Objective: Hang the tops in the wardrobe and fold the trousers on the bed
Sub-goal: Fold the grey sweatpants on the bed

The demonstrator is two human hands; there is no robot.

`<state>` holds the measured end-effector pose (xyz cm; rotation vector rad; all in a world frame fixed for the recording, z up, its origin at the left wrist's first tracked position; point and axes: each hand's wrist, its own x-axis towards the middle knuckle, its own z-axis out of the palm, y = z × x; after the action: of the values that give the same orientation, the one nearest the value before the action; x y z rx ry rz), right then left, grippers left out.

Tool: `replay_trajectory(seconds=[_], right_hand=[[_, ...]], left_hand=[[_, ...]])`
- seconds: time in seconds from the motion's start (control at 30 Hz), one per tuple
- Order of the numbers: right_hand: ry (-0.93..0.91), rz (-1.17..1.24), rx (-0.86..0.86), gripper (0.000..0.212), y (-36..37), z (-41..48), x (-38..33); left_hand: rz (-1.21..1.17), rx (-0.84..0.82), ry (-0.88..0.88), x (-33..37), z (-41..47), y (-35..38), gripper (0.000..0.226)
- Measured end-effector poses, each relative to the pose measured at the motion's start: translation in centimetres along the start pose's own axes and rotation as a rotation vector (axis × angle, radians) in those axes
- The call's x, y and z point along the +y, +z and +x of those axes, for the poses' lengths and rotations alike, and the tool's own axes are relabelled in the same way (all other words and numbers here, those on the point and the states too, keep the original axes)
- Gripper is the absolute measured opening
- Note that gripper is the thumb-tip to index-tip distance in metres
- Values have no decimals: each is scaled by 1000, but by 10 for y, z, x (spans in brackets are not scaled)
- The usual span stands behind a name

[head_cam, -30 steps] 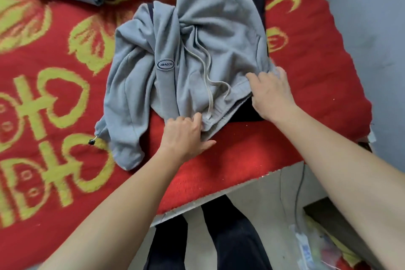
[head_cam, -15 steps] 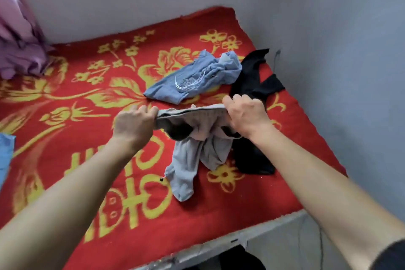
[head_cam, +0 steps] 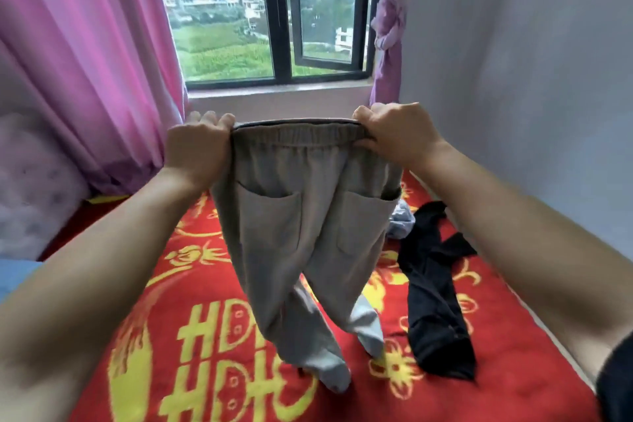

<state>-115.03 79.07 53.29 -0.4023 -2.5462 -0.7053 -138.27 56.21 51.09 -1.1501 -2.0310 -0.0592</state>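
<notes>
Grey trousers (head_cam: 301, 236) hang in the air in front of me, back pockets facing me, waistband stretched level. My left hand (head_cam: 197, 147) grips the waistband's left end and my right hand (head_cam: 394, 137) grips its right end. Both legs dangle, the cuffs touching the red bed cover (head_cam: 212, 346). A black garment (head_cam: 435, 298) lies crumpled on the bed to the right of the trousers. A blue garment (head_cam: 402, 223) peeks out behind the trousers' right side, mostly hidden.
The bed runs along a grey wall (head_cam: 531, 96) on the right. A window (head_cam: 274, 10) is straight ahead, with a pink curtain (head_cam: 85, 62) on the left. A padded headboard (head_cam: 30, 181) and something blue (head_cam: 13, 274) are at the far left.
Both hands took the grey trousers by the waistband and lifted them off the bed until they hang full length. The view rose from the bed to the window.
</notes>
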Motion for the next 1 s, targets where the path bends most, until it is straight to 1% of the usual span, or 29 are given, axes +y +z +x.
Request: replay_trajectory(seconds=[0.07, 0.13, 0.2, 0.27, 0.37, 0.5, 0.57, 0.63, 0.77, 0.83, 0.93, 1.0], right_hand=[[19, -33, 93, 44, -23, 12, 2], [31, -68, 178, 38, -43, 19, 5], [66, -52, 239, 38, -61, 23, 12], [121, 4, 283, 44, -76, 26, 21], [221, 148, 263, 46, -94, 33, 35], [303, 302, 135, 58, -105, 37, 46], [283, 312, 125, 59, -100, 37, 43], [257, 322, 112, 56, -92, 40, 38], [234, 357, 110, 43, -79, 54, 30], [236, 341, 150, 35, -70, 65, 24], [243, 271, 246, 31, -55, 88, 13], [232, 209, 274, 27, -43, 109, 7]], left_hand=[[46, 15, -77, -12, 7, -24, 10], [71, 40, -111, -22, 13, -47, 6], [92, 91, -105, -29, 21, -70, 13], [94, 156, -109, -30, 29, -93, 22], [129, 229, -132, -24, 39, -120, 26], [150, 206, -163, -17, 43, -137, 30], [160, 173, -186, -18, 39, -139, 30], [168, 150, -202, -23, 33, -137, 34], [118, 138, -216, -35, 30, -126, 39], [62, 145, -246, -42, 37, -115, 37], [-55, 155, -322, -57, 53, -87, 36], [-151, 142, -376, -66, 67, -64, 36]])
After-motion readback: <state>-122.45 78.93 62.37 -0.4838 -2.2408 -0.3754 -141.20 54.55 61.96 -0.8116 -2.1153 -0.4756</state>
